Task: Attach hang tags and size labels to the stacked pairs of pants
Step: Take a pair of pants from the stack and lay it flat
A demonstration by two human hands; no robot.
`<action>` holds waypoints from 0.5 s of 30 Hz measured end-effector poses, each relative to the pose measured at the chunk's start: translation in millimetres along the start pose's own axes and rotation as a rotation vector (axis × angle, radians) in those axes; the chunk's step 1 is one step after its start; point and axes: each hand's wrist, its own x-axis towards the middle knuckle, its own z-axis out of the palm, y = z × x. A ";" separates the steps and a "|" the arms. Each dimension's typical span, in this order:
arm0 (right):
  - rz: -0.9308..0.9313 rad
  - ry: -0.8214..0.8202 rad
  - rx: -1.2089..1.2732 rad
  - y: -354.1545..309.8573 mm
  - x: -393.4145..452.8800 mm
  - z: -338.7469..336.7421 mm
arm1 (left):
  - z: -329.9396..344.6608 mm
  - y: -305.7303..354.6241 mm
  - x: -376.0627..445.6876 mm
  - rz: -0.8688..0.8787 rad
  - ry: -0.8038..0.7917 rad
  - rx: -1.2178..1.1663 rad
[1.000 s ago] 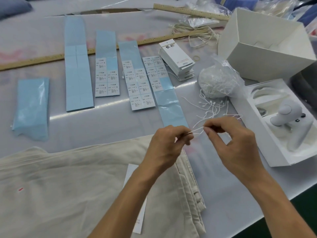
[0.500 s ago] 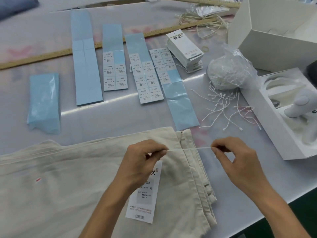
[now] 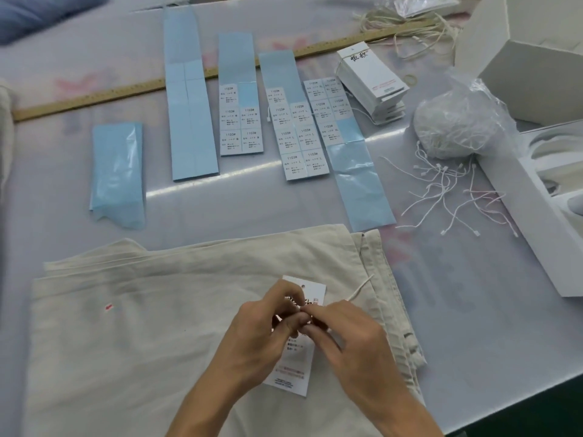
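Both hands' fingers point(image 3: 291, 323) at hang tag point(image 3: 288, 370)

Both hands point(image 3: 315, 329) have met over the hang tag point(image 3: 291, 357).

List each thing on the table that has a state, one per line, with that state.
left hand: fingers curled, pinching the string over the tag
right hand: pinching the string
string: held, free end trailing over the pants
hang tag: flat on the pants, partly covered
pants: folded, stacked
tag stack: fanned pile
string bag: open, strings spilled beside it
white box: open
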 end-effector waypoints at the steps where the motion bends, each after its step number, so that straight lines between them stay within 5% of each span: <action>1: 0.007 -0.001 0.023 0.9 -0.8 0.4 | -0.2 -2.1 -0.9 -0.005 -0.007 -0.002; 5: 0.088 0.048 0.123 8.3 -4.3 -1.7 | 0.2 -3.5 0.6 -0.007 0.006 -0.042; 7: 0.144 0.096 0.163 12.4 -5.5 -2.0 | 2.9 -5.5 2.2 -0.043 0.170 -0.007; 9: 0.168 0.116 0.167 12.9 -5.6 -0.1 | 7.4 -6.6 5.1 -0.113 0.351 0.181; 12: 0.164 0.113 0.106 8.3 -3.8 4.5 | 19.1 -3.0 7.3 -0.198 0.352 0.453; 15: 0.184 0.108 0.030 2.8 0.7 9.4 | 24.1 0.3 7.6 -0.240 0.418 0.233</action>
